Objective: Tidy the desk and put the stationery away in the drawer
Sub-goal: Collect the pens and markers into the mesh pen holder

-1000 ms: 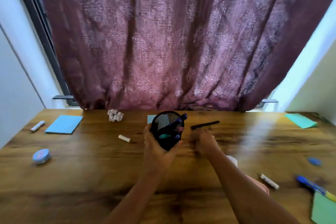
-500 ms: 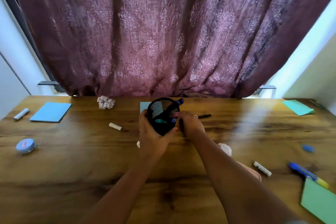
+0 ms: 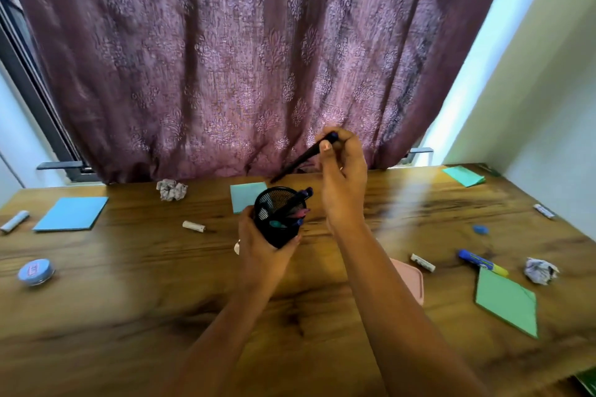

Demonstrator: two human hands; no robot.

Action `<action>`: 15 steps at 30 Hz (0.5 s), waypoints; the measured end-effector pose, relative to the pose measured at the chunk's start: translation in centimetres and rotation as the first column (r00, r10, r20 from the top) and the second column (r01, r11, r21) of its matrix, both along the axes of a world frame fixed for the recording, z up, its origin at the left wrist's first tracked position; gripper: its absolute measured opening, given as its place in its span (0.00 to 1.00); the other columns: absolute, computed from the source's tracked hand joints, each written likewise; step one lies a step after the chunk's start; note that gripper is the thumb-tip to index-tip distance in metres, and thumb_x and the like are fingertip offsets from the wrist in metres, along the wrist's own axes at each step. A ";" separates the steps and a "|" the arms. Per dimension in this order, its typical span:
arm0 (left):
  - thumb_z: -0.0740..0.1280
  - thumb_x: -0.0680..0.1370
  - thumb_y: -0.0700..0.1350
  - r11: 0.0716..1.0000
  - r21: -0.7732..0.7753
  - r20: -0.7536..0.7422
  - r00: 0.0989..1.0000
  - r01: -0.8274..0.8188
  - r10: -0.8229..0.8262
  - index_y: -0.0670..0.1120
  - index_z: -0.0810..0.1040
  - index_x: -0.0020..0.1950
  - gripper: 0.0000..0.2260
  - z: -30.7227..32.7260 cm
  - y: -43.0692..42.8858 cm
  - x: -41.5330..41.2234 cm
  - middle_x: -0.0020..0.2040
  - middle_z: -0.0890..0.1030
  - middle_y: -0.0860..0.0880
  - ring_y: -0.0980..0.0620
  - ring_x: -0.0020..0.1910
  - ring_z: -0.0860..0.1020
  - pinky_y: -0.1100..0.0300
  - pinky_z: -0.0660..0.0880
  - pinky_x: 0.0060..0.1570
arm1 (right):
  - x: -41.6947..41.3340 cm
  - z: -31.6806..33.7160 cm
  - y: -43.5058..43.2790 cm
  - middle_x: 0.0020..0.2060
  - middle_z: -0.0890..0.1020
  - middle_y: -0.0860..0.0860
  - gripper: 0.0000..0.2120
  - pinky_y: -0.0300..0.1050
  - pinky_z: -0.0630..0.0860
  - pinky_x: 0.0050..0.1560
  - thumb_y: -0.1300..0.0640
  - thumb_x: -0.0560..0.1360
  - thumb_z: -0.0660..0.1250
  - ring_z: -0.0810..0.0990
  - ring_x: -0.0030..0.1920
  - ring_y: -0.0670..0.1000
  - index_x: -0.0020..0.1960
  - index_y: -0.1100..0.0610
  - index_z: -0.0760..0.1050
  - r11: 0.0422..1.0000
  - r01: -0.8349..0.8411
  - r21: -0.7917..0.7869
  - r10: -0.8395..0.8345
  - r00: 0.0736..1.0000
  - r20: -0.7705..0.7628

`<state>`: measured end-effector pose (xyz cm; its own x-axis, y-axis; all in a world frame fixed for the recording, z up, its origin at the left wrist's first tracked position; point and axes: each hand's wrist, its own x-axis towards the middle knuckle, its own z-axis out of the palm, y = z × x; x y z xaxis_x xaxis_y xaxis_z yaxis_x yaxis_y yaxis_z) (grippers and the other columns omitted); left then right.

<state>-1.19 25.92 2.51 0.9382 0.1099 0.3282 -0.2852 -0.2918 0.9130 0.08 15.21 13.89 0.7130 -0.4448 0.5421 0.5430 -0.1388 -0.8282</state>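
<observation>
Gripping a black mesh pen cup (image 3: 278,219) in the left hand (image 3: 262,255), lifted above the desk (image 3: 129,284), pens inside. Pinching a black pen (image 3: 301,158) in the right hand (image 3: 342,184), grip closed on its upper end, tip angling down just above the cup's rim.

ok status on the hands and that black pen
Left hand grips mesh pen cup. Right hand holds black pen above it, tip down. Nothing blocking.

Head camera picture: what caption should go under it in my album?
Left hand holds a black mesh pen cup while the right hand lowers a black pen toward it.
</observation>
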 end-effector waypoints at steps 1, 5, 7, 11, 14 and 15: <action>0.80 0.62 0.40 1.000 -0.005 0.021 1.000 0.004 -0.004 0.39 0.62 0.71 0.42 0.0 -0.3 -0.2 0.65 0.70 0.43 0.50 0.64 0.70 0.59 0.69 0.62 | -1.2 -0.1 0.1 0.45 0.80 0.46 0.06 0.45 0.76 0.52 0.58 0.78 0.63 0.78 0.47 0.46 0.53 0.51 0.75 0.996 0.011 -0.088 -0.013 1.000 -0.027; 0.80 0.62 0.43 0.998 -0.015 0.040 0.998 0.058 -0.057 0.42 0.62 0.71 0.42 0.1 -2.1 -1.4 0.66 0.71 0.45 0.47 0.65 0.71 0.55 0.71 0.63 | -5.4 -0.8 0.1 0.45 0.81 0.46 0.08 0.36 0.74 0.48 0.60 0.77 0.65 0.78 0.47 0.44 0.55 0.56 0.77 0.896 0.084 -0.435 -0.155 0.979 -0.131; 0.79 0.63 0.46 0.993 -0.017 0.026 0.993 0.114 -0.113 0.47 0.61 0.70 0.41 0.4 -3.2 -2.7 0.65 0.73 0.48 0.49 0.64 0.73 0.55 0.73 0.60 | -7.3 -1.4 -0.4 0.47 0.82 0.47 0.08 0.47 0.75 0.53 0.58 0.76 0.65 0.78 0.50 0.49 0.54 0.55 0.77 0.814 0.111 -0.570 -0.237 0.959 -0.152; 0.79 0.63 0.44 0.981 -0.029 0.040 0.981 0.192 -0.191 0.46 0.61 0.70 0.41 1.5 -5.3 -6.2 0.64 0.73 0.48 0.52 0.59 0.73 0.61 0.71 0.53 | -11.5 -1.7 -1.8 0.51 0.81 0.46 0.11 0.51 0.63 0.59 0.53 0.77 0.61 0.74 0.57 0.51 0.59 0.48 0.73 0.628 0.104 -0.771 -0.400 0.893 -0.206; 0.79 0.63 0.43 0.974 -0.011 0.091 0.970 0.228 -0.226 0.43 0.61 0.70 0.41 1.7 -6.5 -9.0 0.63 0.73 0.47 0.51 0.59 0.74 0.60 0.71 0.53 | -15.2 -1.1 -2.7 0.52 0.81 0.44 0.11 0.50 0.58 0.59 0.52 0.77 0.60 0.72 0.60 0.49 0.59 0.45 0.72 0.540 0.128 -0.832 -0.463 0.871 -0.166; 0.79 0.62 0.44 0.969 -0.014 0.095 0.965 0.247 -0.245 0.43 0.62 0.70 0.41 1.7 -7.1 -10.2 0.62 0.72 0.49 0.52 0.58 0.74 0.60 0.71 0.54 | -16.8 -0.8 -3.2 0.52 0.81 0.43 0.10 0.50 0.57 0.59 0.51 0.77 0.61 0.72 0.60 0.49 0.58 0.45 0.73 0.529 0.145 -0.837 -0.485 0.861 -0.157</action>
<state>-11.44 18.85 4.17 0.9034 -0.1112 0.4142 -0.4282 -0.1790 0.8858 -16.77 12.06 13.12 0.8140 -0.2027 0.5444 0.0427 -0.9138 -0.4040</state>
